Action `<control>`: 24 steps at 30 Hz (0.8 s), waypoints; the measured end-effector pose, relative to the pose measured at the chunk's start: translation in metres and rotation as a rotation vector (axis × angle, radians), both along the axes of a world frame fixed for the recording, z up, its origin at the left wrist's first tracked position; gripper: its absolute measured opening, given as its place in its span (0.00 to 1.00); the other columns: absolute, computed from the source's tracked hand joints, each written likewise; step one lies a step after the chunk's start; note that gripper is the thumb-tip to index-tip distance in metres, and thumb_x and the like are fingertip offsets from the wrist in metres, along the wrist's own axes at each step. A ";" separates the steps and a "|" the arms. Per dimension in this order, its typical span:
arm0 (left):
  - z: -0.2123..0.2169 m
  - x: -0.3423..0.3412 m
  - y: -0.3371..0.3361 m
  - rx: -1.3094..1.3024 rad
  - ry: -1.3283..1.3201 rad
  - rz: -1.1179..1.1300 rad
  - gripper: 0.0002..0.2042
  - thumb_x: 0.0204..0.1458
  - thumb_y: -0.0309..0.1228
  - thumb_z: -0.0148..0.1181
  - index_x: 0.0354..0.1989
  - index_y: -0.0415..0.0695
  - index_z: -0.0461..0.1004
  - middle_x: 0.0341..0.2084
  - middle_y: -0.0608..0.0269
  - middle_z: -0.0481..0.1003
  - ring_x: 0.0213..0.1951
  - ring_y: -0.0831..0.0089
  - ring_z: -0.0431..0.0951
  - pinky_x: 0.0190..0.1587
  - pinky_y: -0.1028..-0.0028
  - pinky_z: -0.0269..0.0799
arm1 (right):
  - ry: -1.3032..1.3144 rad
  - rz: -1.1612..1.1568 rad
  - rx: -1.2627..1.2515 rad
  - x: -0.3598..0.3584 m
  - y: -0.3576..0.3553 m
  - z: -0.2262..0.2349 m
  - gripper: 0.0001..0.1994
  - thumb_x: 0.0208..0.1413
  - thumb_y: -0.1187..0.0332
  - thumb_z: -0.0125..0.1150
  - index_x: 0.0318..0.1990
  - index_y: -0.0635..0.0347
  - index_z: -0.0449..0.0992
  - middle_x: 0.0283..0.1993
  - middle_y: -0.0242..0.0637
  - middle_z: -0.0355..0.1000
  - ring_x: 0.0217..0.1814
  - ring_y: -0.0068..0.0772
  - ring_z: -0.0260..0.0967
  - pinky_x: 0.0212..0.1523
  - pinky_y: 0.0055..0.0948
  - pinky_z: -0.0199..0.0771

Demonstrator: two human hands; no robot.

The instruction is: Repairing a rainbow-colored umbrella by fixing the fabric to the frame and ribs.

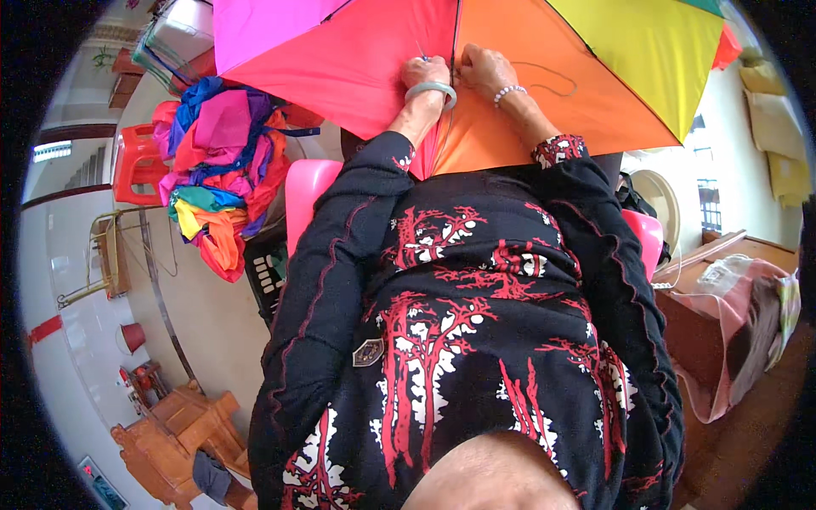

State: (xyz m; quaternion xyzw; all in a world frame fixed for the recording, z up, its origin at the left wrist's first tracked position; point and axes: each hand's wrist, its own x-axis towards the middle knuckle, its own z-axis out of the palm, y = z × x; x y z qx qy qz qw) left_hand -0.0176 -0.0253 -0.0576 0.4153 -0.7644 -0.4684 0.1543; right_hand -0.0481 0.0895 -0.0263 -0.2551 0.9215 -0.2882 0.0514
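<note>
Spread across my lap is a multicoloured umbrella canopy (357,85), with magenta, red, orange and yellow panels and thin dark ribs. My left hand (427,75) is closed over the red panel, just left of the middle rib (456,51). A tiny bright spot shows at its fingers; what they grip is too small to make out. My right hand (484,70), with its fingers curled together, is on the orange panel just right of that rib. What it pinches is hidden. A thin dark thread (571,78) loops over the orange panel beside it.
On my left a heap of colourful umbrella fabric (223,161) covers a red plastic stool (136,166). Pink chair sides (310,191) flank me. At right, a pink cloth bag (722,297) is by a brown wooden surface (722,253). Wooden furniture (183,433) stands at lower left.
</note>
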 end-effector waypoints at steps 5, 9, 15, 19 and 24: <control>0.024 0.014 0.008 0.435 0.180 -0.048 0.09 0.46 0.28 0.45 0.20 0.35 0.65 0.17 0.49 0.72 0.15 0.66 0.73 0.12 0.72 0.64 | -0.003 0.015 0.003 -0.005 0.009 -0.004 0.09 0.41 0.63 0.53 0.28 0.58 0.71 0.30 0.47 0.70 0.37 0.48 0.67 0.37 0.39 0.67; 0.028 0.017 0.007 0.572 0.240 -0.047 0.08 0.48 0.28 0.43 0.23 0.34 0.63 0.18 0.48 0.71 0.13 0.65 0.72 0.08 0.76 0.62 | 0.075 -0.013 -0.119 -0.005 0.010 -0.013 0.09 0.36 0.64 0.56 0.24 0.59 0.71 0.22 0.44 0.69 0.27 0.44 0.68 0.28 0.36 0.67; 0.026 0.019 -0.002 0.616 0.178 -0.080 0.14 0.50 0.32 0.40 0.20 0.37 0.67 0.17 0.49 0.73 0.11 0.66 0.71 0.08 0.74 0.62 | 0.031 -0.025 -0.122 -0.002 0.010 -0.009 0.09 0.35 0.64 0.56 0.24 0.59 0.71 0.21 0.43 0.70 0.26 0.42 0.68 0.28 0.35 0.67; 0.025 0.015 -0.008 0.778 0.136 -0.138 0.13 0.50 0.32 0.41 0.23 0.34 0.67 0.18 0.47 0.72 0.11 0.65 0.71 0.07 0.74 0.62 | 0.031 -0.013 -0.125 -0.003 0.012 -0.008 0.09 0.35 0.65 0.56 0.24 0.59 0.71 0.21 0.43 0.70 0.26 0.41 0.69 0.28 0.34 0.67; 0.029 0.016 -0.001 0.646 0.173 -0.076 0.13 0.50 0.32 0.42 0.24 0.32 0.66 0.19 0.47 0.72 0.12 0.64 0.72 0.06 0.75 0.63 | 0.027 -0.027 -0.119 -0.001 0.011 -0.007 0.09 0.35 0.65 0.56 0.24 0.59 0.71 0.22 0.42 0.70 0.27 0.41 0.69 0.28 0.34 0.67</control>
